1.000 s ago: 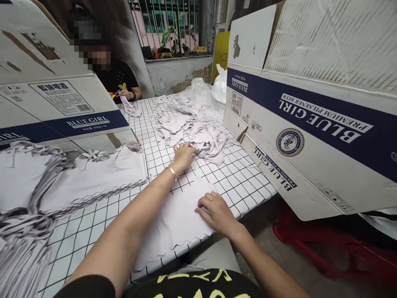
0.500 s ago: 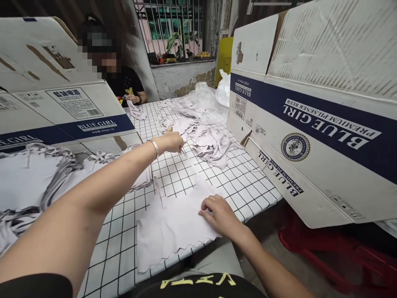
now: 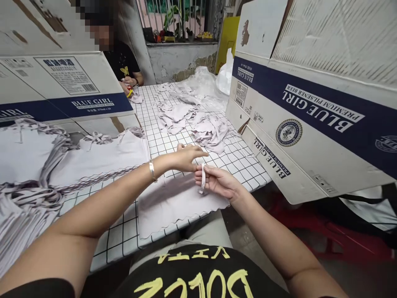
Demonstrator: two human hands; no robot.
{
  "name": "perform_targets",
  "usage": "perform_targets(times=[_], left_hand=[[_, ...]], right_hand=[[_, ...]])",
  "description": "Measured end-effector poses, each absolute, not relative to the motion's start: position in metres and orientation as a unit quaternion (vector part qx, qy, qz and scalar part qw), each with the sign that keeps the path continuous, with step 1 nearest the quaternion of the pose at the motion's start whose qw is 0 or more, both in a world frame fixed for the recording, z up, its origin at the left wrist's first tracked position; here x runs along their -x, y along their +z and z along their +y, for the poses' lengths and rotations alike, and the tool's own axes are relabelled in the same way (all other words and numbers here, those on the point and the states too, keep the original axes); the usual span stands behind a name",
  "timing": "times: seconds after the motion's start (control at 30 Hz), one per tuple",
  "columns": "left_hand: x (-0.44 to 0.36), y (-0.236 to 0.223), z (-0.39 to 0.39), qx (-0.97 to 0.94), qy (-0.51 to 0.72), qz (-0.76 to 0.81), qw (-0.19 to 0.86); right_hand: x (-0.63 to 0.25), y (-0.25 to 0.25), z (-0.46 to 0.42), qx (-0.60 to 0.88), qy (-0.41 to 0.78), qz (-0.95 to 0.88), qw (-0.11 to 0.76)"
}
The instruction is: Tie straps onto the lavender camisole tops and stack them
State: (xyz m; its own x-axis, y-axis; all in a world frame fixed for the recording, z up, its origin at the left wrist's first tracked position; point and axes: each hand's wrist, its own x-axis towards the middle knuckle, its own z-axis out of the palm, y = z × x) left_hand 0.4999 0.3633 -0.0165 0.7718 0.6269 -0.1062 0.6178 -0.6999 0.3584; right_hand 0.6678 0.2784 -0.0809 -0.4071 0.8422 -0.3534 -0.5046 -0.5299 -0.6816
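Observation:
A pale lilac garment piece (image 3: 173, 203) with a wavy hem lies flat on the table in front of me. Above it my right hand (image 3: 218, 182) is turned palm up, its thumb and fingers pinching a thin pale fabric strap (image 3: 203, 178) that hangs down over the fingers. My left hand (image 3: 187, 158), with a bracelet at the wrist, reaches across the garment's top edge. Its upper fingers are stretched out above the right fingertips; the underside of that hand is hidden, and I see nothing held in it.
Finished-looking garment stacks (image 3: 102, 157) with straps lie at the left. Crumpled lilac fabric pieces (image 3: 209, 132) sit farther back on the grid-patterned table (image 3: 248, 182). Cardboard boxes flank both sides, the right box (image 3: 297, 107) close by. Across the table a person (image 3: 124, 66) handles scissors.
My left hand has come back from the fabric pile towards my right hand. My right hand has lifted off the garment, turned palm up and now holds the strap.

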Motion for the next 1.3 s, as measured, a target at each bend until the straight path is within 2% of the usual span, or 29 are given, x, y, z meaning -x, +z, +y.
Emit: perform_targets(times=[0.17, 0.3, 0.37, 0.47, 0.53, 0.6, 0.8, 1.03, 1.3], left_hand=[[-0.521, -0.063, 0.377, -0.901, 0.083, 0.34, 0.258], [-0.526, -0.066, 0.395, -0.86, 0.106, 0.379, 0.324], [-0.526, -0.065, 0.399, -0.852, 0.085, 0.401, 0.325], [-0.517, -0.062, 0.388, -0.845, 0.052, 0.473, 0.245], [-0.506, -0.062, 0.369, -0.836, 0.069, 0.514, 0.179], [-0.493, -0.067, 0.343, -0.83, 0.092, 0.528, 0.155], [-0.475, -0.099, 0.284, -0.817, 0.11, 0.533, 0.19], [-0.484, -0.108, 0.288, -0.782, 0.111, 0.546, 0.278], [-0.489, -0.11, 0.288, -0.737, 0.154, 0.566, 0.336]], right_hand=[[-0.687, -0.076, 0.26, 0.392, 0.777, -0.329, 0.366], [-0.706, -0.076, 0.244, 0.467, 0.721, -0.444, 0.254], [-0.713, -0.078, 0.243, 0.495, 0.684, -0.485, 0.228], [-0.72, -0.084, 0.253, 0.526, 0.671, -0.455, 0.255], [-0.723, -0.086, 0.264, 0.525, 0.69, -0.402, 0.295], [-0.725, -0.085, 0.274, 0.503, 0.716, -0.365, 0.317], [-0.711, -0.083, 0.298, 0.463, 0.729, -0.368, 0.345], [-0.688, -0.088, 0.312, 0.496, 0.68, -0.409, 0.352], [-0.674, -0.108, 0.316, 0.414, 0.639, -0.546, 0.35]])
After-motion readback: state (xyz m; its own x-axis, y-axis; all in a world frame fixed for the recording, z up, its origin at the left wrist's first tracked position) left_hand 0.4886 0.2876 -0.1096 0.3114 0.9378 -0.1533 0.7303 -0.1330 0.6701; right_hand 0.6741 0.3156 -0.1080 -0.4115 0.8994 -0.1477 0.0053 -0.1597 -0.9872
